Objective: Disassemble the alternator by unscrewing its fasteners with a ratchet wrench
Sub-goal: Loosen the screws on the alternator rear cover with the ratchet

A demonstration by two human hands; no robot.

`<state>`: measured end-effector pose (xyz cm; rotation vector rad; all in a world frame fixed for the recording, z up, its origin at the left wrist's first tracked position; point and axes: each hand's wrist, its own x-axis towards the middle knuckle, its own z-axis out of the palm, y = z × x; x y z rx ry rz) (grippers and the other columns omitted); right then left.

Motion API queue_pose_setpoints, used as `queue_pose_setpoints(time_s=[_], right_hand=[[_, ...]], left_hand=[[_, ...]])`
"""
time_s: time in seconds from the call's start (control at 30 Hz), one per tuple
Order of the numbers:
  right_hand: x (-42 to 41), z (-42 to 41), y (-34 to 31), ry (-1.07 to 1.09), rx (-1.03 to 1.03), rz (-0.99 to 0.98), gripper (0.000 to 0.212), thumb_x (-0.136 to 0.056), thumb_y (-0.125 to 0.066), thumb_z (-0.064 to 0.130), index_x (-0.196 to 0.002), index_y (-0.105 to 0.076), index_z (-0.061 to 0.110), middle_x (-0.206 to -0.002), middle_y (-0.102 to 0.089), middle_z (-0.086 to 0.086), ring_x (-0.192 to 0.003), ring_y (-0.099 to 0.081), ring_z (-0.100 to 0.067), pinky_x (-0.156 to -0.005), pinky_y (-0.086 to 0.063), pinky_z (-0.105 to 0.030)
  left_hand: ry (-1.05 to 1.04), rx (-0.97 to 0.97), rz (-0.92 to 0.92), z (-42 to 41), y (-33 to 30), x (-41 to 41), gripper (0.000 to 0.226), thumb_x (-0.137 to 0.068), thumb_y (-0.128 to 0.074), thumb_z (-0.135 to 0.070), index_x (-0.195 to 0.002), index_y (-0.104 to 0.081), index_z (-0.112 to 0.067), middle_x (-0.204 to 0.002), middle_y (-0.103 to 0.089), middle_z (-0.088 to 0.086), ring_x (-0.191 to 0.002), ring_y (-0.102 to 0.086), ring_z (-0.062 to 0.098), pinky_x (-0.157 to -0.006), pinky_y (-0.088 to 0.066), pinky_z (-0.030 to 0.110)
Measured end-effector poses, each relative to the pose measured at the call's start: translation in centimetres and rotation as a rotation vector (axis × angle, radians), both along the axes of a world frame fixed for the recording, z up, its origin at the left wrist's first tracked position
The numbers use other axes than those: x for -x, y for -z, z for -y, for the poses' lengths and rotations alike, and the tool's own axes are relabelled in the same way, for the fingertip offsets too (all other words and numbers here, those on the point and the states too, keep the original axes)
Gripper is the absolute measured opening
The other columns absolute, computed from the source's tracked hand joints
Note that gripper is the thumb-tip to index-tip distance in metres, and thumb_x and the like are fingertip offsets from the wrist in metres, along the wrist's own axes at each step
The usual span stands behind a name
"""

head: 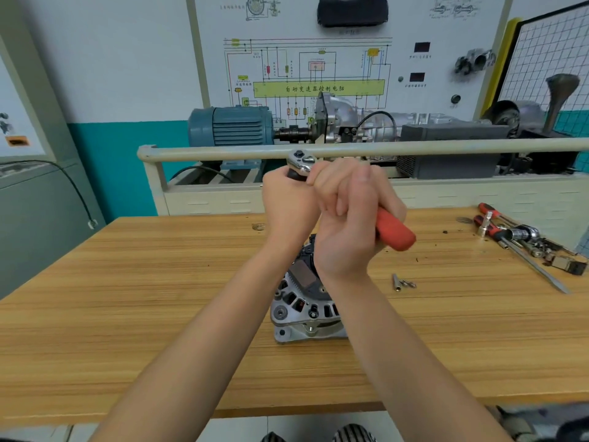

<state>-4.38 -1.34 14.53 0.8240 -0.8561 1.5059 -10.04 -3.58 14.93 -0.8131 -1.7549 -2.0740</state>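
Note:
The silver alternator [302,311] lies on the wooden bench [159,282], partly hidden behind my wrists. Both hands are raised well above it with the ratchet wrench [301,161]. My right hand [347,218] grips the red handle [396,232], which sticks out to the lower right. My left hand [288,205] curls around the dark socket just under the chrome ratchet head. The socket itself is mostly hidden by my fingers.
Loose removed bolts [403,282] lie right of the alternator. A pile of red-handled tools, sockets and a long screwdriver [522,242] sits at the bench's right side. Behind the bench runs a beige rail [382,147], with a blue motor [231,126] and gearbox display.

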Motion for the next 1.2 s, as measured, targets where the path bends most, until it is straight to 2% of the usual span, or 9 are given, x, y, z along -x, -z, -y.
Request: queue_pose_setpoints(time_s=[0.1, 0.27, 0.33, 0.43, 0.53, 0.8, 0.93, 1.07, 1.2], right_hand=[[0.3, -1.6, -1.4, -0.298, 0.038, 0.042, 0.044, -0.088, -0.041, 0.010, -0.045, -0.036, 0.021, -0.040, -0.026, 0.002, -0.040, -0.027, -0.010, -0.050, -0.027, -0.029], [2.5, -5.5, -4.5, -1.045, 0.296, 0.439, 0.054, -0.091, -0.034, 0.016, -0.037, -0.033, 0.016, -0.031, -0.022, 0.004, -0.035, -0.010, -0.009, -0.036, -0.026, -0.020], [3.3, -6.2, -5.1, -1.213, 0.337, 0.537, 0.053, -0.090, -0.036, 0.016, -0.037, -0.033, 0.014, -0.030, -0.023, 0.003, -0.034, -0.009, -0.008, -0.034, -0.026, -0.018], [3.5, -6.2, -5.6, -1.103, 0.433, 0.595, 0.054, -0.095, -0.038, 0.017, -0.041, -0.035, 0.013, -0.033, -0.025, 0.004, -0.027, -0.022, -0.010, -0.036, -0.032, -0.017], [2.1, -5.7, -5.1, -0.864, 0.557, 0.383, 0.046, -0.093, -0.045, 0.010, -0.048, -0.037, 0.015, -0.039, -0.029, 0.005, -0.033, -0.029, -0.010, -0.042, -0.039, -0.020], [-0.2, -1.5, -2.0, -0.394, 0.219, 0.021, 0.042, -0.085, -0.036, 0.010, -0.044, -0.038, 0.017, -0.038, -0.026, 0.005, -0.036, -0.022, -0.011, -0.045, -0.025, -0.027], [0.6, -4.4, -3.6, -0.697, 0.323, 0.227, 0.057, -0.095, -0.030, 0.016, -0.038, -0.033, 0.019, -0.034, -0.018, 0.006, -0.031, -0.012, -0.011, -0.036, -0.020, -0.019], [2.9, -7.1, -5.4, -1.250, 0.426, 0.525, 0.066, -0.100, -0.030, 0.026, -0.034, -0.029, 0.017, -0.035, -0.011, 0.008, -0.033, -0.006, -0.007, -0.034, -0.010, -0.020], [3.7, -6.9, -5.9, -1.311, 0.389, 0.609, 0.059, -0.100, -0.031, 0.024, -0.041, -0.023, 0.025, -0.037, -0.009, 0.010, -0.034, -0.004, -0.007, -0.033, -0.010, -0.020]], left_hand=[[0.054, 0.022, 0.060, 0.6, 0.0, 0.5, 0.040, -0.077, -0.056, 0.006, -0.053, -0.036, -0.018, -0.048, -0.031, -0.004, -0.049, -0.024, 0.010, -0.047, -0.020, 0.027], [0.456, 0.219, -0.017, 3.1, -0.7, 1.5, 0.033, -0.072, -0.061, 0.003, -0.049, -0.045, -0.015, -0.040, -0.038, -0.001, -0.038, -0.032, 0.016, -0.043, -0.030, 0.021], [0.595, 0.268, 0.007, 3.2, -1.0, 1.6, 0.035, -0.073, -0.060, 0.001, -0.048, -0.042, -0.016, -0.039, -0.033, -0.003, -0.035, -0.028, 0.012, -0.041, -0.028, 0.018], [0.549, 0.180, 0.136, 2.4, -1.1, 1.8, 0.040, -0.074, -0.057, 0.001, -0.048, -0.037, -0.023, -0.041, -0.026, -0.008, -0.035, -0.019, 0.008, -0.040, -0.019, 0.015], [0.321, 0.110, 0.157, 1.1, -0.9, 1.7, 0.042, -0.081, -0.053, 0.007, -0.055, -0.033, -0.020, -0.041, -0.027, -0.008, -0.037, -0.018, 0.009, -0.041, -0.017, 0.017], [-0.045, -0.037, 0.062, -0.6, -0.2, 0.8, 0.050, -0.079, -0.061, 0.004, -0.048, -0.030, -0.022, -0.041, -0.025, -0.014, -0.046, -0.019, 0.006, -0.046, -0.018, 0.026], [0.173, 0.078, 0.060, 1.2, -0.1, 1.0, 0.042, -0.076, -0.061, 0.005, -0.049, -0.041, -0.019, -0.043, -0.035, -0.006, -0.042, -0.027, 0.011, -0.045, -0.024, 0.021], [0.477, 0.335, -0.103, 2.9, -1.0, 1.0, 0.036, -0.075, -0.065, -0.005, -0.045, -0.050, -0.018, -0.039, -0.045, -0.001, -0.036, -0.037, 0.016, -0.045, -0.037, 0.022], [0.682, 0.331, 0.000, 2.7, -1.4, 1.0, 0.043, -0.075, -0.061, -0.001, -0.044, -0.041, -0.023, -0.038, -0.031, -0.008, -0.032, -0.025, 0.009, -0.039, -0.025, 0.017]])
